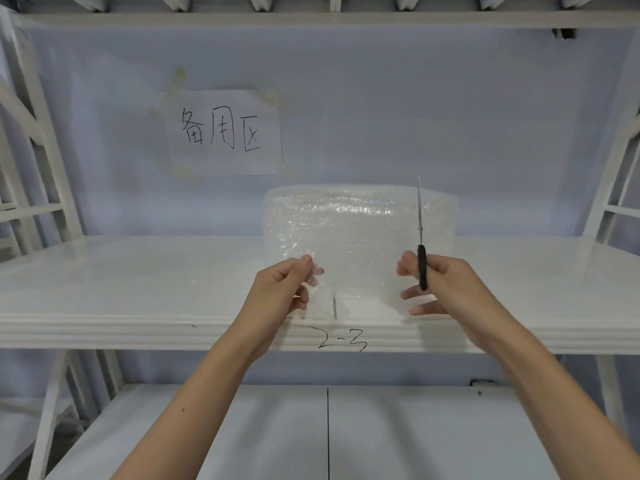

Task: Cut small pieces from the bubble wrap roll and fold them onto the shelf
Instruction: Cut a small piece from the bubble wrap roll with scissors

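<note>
1. The left hand (282,289) is being kept closed in a pinch on the left edge of a bubble wrap sheet (349,271); thumb on the near face, fingertips behind it. The grip sits on the edge, probably so the sheet is being held flat and taut.
2. The right hand (446,285) is being kept closed around the black handle of the scissors (420,251). The blades are being pointed straight up, shut as far as can be told, clear of the film. Judgement: they are being parked out of the way while the sheet is handled, not cutting.
3. The lower fingers (420,295) of the right hand are being spread toward the sheet's right edge. Whether they are actually touching the film cannot be told; it is too transparent there.
4. The sheet is being held upright between both hands, just above the front lip of the shelf (138,282), where "2-3" is handwritten on the edge.
5. Behind the sheet, a bulk of bubble wrap (360,216) is standing on the shelf, presumably the roll. Whether the held sheet is being kept attached to it cannot be told.
6. A paper sign (225,133) with handwritten characters is stuck to the back wall, well apart from the work.
7. Likely step: a piece is being readied for folding onto the shelf. Risk: the film is slippery and light.
</note>
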`<move>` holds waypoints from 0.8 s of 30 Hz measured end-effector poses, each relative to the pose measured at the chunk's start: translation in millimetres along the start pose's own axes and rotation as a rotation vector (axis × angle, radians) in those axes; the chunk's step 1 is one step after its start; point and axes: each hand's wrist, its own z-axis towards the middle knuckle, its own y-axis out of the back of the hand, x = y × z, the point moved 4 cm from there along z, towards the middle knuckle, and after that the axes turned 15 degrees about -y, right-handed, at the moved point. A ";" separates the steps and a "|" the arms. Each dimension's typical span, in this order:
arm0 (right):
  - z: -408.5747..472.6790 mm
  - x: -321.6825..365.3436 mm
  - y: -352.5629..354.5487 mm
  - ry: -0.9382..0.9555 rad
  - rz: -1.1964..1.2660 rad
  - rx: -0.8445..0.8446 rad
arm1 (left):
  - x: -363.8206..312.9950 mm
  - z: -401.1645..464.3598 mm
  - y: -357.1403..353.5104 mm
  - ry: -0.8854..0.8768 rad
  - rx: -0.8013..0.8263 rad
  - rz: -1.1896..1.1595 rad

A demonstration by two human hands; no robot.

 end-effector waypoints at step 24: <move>67.1 -20.2 90.7 -0.514 -0.956 -0.358 | 8.8 4.1 -12.9 0.021 -0.031 -0.018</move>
